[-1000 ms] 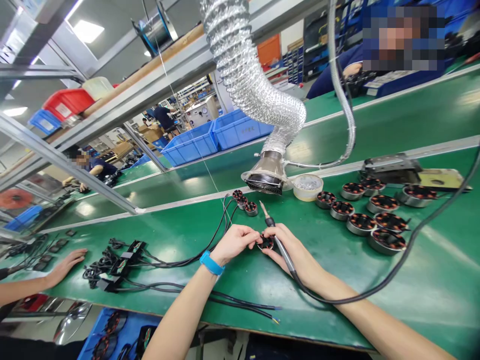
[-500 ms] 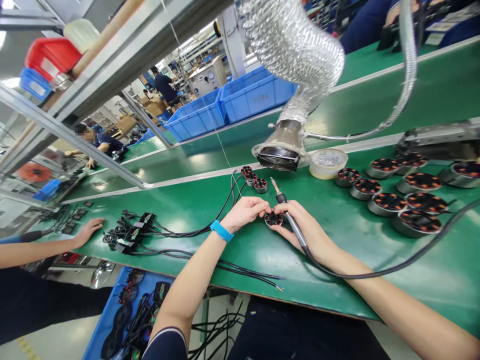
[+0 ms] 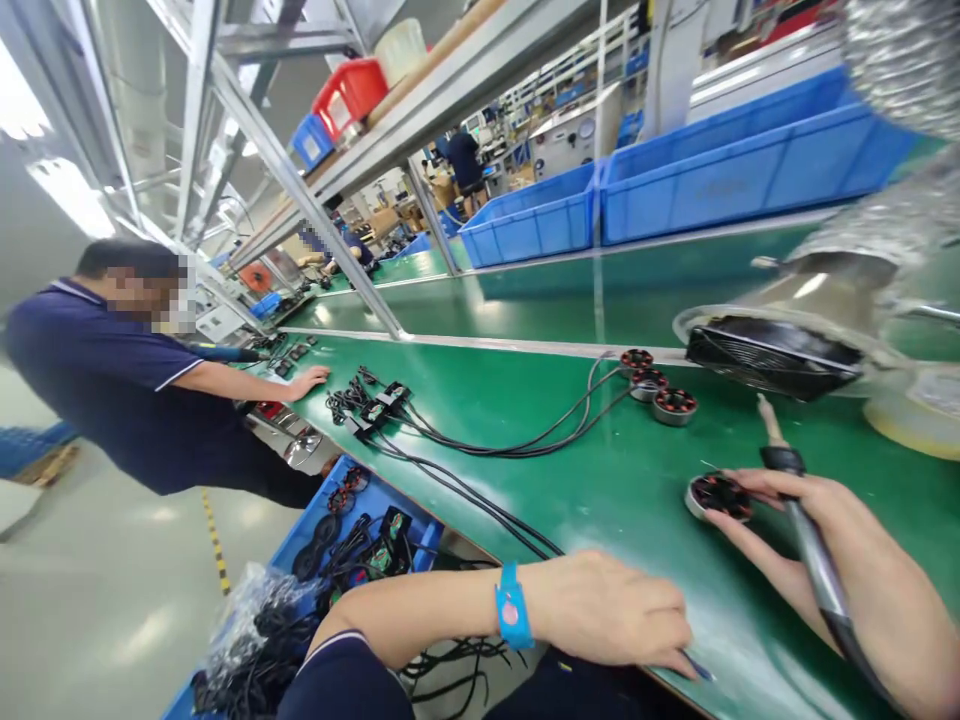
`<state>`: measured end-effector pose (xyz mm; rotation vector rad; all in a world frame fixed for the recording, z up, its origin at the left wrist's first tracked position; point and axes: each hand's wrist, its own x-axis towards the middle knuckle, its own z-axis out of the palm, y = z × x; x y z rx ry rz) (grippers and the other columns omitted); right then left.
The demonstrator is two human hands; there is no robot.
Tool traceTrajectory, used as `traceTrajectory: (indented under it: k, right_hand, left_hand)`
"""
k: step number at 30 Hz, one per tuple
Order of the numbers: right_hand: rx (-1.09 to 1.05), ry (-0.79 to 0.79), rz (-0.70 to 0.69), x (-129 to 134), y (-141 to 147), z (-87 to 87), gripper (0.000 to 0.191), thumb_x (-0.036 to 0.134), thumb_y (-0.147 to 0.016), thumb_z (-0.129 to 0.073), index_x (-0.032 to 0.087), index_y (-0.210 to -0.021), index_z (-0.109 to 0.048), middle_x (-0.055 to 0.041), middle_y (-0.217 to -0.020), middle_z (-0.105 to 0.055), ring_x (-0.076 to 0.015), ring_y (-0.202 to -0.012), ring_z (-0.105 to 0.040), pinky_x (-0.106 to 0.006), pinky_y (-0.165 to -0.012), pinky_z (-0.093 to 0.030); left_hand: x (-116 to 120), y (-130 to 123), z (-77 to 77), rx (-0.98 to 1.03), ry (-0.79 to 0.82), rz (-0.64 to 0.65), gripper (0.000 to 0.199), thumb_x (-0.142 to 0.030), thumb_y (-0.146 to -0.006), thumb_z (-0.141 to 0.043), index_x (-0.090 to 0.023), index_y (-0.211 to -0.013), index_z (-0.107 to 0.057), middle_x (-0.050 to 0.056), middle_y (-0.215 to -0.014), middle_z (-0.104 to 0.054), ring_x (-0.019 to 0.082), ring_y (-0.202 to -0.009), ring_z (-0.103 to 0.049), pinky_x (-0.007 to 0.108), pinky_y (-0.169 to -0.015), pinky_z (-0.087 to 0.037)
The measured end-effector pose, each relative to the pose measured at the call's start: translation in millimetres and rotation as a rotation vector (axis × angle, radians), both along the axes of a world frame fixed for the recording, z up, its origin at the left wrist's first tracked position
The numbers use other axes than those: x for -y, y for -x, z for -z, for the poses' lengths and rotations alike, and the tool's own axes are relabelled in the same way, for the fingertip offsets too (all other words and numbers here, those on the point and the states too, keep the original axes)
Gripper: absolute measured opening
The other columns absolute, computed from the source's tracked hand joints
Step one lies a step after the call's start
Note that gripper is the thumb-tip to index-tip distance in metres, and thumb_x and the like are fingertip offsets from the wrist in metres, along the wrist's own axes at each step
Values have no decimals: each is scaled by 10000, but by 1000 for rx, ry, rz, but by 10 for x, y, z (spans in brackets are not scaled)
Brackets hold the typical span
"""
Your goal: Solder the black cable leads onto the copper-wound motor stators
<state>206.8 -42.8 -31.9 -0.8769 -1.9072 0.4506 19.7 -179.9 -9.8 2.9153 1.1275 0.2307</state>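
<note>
My right hand (image 3: pixel 862 570) holds a soldering iron (image 3: pixel 814 555) against the palm, its tip pointing up and away. Between that hand's thumb and forefinger is a round motor stator (image 3: pixel 718 495) with a metal rim and copper windings, low over the green bench. My left hand (image 3: pixel 611 608), with a blue wrist strap (image 3: pixel 513 605), is closed at the bench's front edge. Black cables (image 3: pixel 499 505) run under it, and a thin cable end (image 3: pixel 701 668) pokes out by its fingertips. The grip itself is mostly hidden under the fingers.
Several stators (image 3: pixel 675 405) stand by the back rail. A fume extractor hood (image 3: pixel 780 350) hangs at right, beside a round tub (image 3: pixel 919 410). Black cable assemblies (image 3: pixel 371 410) lie further left. A blue bin (image 3: pixel 300 540) sits below the edge; a co-worker (image 3: pixel 112 370) stands at left.
My left hand has left the stator and come down toward me to the cable ends. My right hand keeps the iron and stator. The view has swung left, bringing the co-worker into sight.
</note>
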Motion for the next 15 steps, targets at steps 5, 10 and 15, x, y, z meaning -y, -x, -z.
traceTrajectory:
  k: [5,10,15]
  right_hand:
    - [56,-66,-8,54,4,-172,342,548,-919,-608,263,-1102,-561,-82,-947,-617,-212,-841,-630,-353,-780,-495]
    - [40,-92,-12,34,29,-170,396,576,-911,-599,234,-1107,-563,-83,-935,-623,-207,-795,-642,-338,-715,-498]
    - [52,-85,-22,13,-40,-88,361,484,-886,-676,234,-1122,-563,-76,-983,-623,-201,-836,-650,-313,-741,-504]
  left_hand:
    - [15,-34,38,-123,-159,59,341,-381,-1000,-390,-158,-906,-630,65,-746,-563,153,-612,-592,289,-462,-344]
    - [-149,-48,75,-106,-276,51,199,-224,-961,-417,-172,-886,-594,31,-670,-503,153,-542,-564,291,-417,-229]
    - [-666,99,-130,-88,-406,-75,308,-289,-1009,-340,-141,-967,-606,65,-762,-563,164,-610,-581,305,-458,-235]
